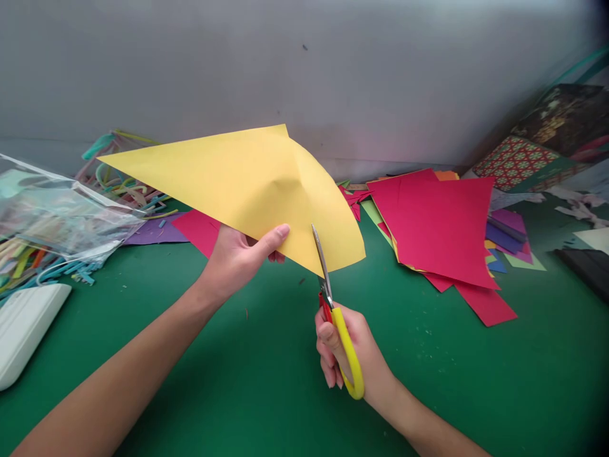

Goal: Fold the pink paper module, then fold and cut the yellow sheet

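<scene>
A large yellow paper [228,171] with a pointed left end and a curved right edge is held up above the green table. My left hand [242,254] pinches its lower edge, thumb on top and fingers mostly hidden beneath. My right hand [349,346] is closed around the handles of scissors [349,355], one yellow and one red. One blade lies over the paper near its lower edge, pointing up; the other blade is mostly hidden behind the paper.
Red sheets [438,222] lie in a pile at the right, beside coloured scraps. A clear plastic bag [61,209], colourful strips [52,266] and a white object [31,324] are at the left. A grey wall [333,76] stands behind the green table [238,393].
</scene>
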Demonstrator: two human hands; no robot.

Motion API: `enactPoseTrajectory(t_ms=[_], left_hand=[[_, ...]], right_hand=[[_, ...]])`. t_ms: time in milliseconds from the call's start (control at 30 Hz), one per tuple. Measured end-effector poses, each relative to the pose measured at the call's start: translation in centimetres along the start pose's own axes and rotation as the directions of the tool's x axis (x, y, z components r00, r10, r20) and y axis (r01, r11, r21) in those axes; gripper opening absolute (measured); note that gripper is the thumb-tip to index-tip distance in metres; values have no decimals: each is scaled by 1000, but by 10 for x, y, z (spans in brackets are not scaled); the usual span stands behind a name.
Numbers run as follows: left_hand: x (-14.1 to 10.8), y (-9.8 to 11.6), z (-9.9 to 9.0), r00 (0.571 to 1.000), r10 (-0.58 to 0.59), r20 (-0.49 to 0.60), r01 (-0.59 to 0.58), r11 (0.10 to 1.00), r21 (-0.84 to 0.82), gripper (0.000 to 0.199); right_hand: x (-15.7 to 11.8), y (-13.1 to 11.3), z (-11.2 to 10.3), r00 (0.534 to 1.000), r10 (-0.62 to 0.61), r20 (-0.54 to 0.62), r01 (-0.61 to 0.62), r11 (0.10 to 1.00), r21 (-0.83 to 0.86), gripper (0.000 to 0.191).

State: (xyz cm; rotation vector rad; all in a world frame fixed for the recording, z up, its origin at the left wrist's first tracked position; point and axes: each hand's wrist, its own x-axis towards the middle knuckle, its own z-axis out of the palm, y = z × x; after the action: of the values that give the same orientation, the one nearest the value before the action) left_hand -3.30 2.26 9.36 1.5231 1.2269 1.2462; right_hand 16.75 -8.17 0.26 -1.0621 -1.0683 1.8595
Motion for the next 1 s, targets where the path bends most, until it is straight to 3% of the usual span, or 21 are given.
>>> enactPoseTrajectory(t_ms=[467,667,1000], left_hand=[[1,-5,0,1000,-3,-11,4,1000,14,26],[1,-3,0,999,-40,-8,40,999,5,25],[-2,-6,4,994,-86,72,88,996,-23,28]], right_hand=[[2,-2,-2,999,23,-42,-25,999,-39,48],[3,-3,0,1000,0,5,0,1000,16,50],[4,-3,1,1000,-22,8,22,1000,19,54]])
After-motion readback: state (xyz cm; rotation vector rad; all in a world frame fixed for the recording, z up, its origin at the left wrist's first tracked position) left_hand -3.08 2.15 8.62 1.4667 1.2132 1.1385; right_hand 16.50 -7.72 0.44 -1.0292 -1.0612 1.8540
